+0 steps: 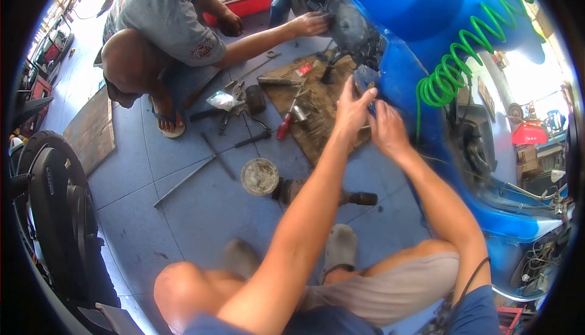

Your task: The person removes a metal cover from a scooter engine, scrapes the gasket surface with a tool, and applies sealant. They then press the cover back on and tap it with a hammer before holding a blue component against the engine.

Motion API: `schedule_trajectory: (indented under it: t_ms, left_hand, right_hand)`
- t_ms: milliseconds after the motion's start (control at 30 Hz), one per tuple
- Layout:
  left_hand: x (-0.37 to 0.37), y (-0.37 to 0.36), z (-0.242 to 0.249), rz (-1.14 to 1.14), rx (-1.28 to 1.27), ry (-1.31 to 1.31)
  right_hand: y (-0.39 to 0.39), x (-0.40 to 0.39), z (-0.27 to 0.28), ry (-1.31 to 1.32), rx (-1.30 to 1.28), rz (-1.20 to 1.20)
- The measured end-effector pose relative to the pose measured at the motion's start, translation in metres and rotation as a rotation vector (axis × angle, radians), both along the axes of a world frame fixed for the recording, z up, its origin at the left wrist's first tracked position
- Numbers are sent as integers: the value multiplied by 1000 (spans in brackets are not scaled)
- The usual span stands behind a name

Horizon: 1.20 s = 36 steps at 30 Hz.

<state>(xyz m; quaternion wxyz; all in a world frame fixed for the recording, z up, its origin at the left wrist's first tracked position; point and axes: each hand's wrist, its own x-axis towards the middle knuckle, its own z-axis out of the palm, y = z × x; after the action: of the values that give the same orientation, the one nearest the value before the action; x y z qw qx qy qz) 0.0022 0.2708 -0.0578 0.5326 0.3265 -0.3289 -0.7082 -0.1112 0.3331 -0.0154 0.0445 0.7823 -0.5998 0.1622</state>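
Both of my hands meet beside the lower edge of the blue vehicle body [399,67]. My left hand [352,110] is closed, its thumb and finger pointing up at a small part I cannot make out. Pressed close to it, my right hand [389,129] has its fingers bent together around something hidden. Below them lies a stained cardboard sheet [314,134] with a red-handled screwdriver [284,126] and a metal socket [299,114] on it. Above my hands, a greasy engine part [350,24] is exposed, and another person's hand [312,24] touches it.
The other person [152,21] squats at the upper left. Several tools, a T-shaped metal bar [210,163] and a round tin [259,176] lie on the tiled floor [134,231]. A green coiled hose [439,85] hangs at right. A black motorcycle seat [58,195] stands left.
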Motion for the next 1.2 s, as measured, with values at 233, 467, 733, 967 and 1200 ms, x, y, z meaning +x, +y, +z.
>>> schedule_trajectory:
  t_ms: [233, 467, 733, 967, 1200]
  left_hand:
    - [0, 0, 1, -3, 5, -6]
    - [4, 2, 5, -6, 12, -31]
    - [3, 2, 5, -9, 10, 25]
    - [2, 1, 3, -12, 3, 39]
    - [8, 5, 10, -18, -9, 25]
  right_hand:
    - [1, 1, 2, 8, -13, 11]
    - [1, 2, 2, 8, -16, 15]
    - [2, 3, 3, 25, -2, 1]
    - [2, 2, 3, 22, -2, -1]
    - [1, 3, 3, 19, 8, -10]
